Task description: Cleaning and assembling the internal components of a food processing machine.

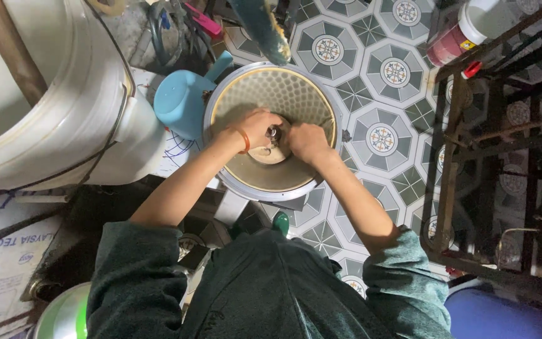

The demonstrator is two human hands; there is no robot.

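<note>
Head view, looking straight down: a round pan [271,135] with a pale grey rim and a dull brownish, dimpled inner face sits on the patterned floor tiles [381,135], right in front of the person's knees. Both hands meet at its centre. The left hand [257,127], an orange band on its wrist, is curled with fingers bent around a small dark knob [274,133] at the middle; how firmly it grips, I cannot tell. The right hand [305,141] is closed into a loose fist just beside the same knob, knuckles up, touching it or nearly so. Under the hands lies a pale, smooth cream-coloured patch [269,155] on the pan's surface. To the left, touching the pan's rim, stands a light blue plastic jug [183,100] with a curved handle. Beyond that, a big white rounded drum [64,107], glossy. On the right, a dark rusty metal frame [503,144] of thin bars. The sleeves are dark green, soft knit fabric.
</note>
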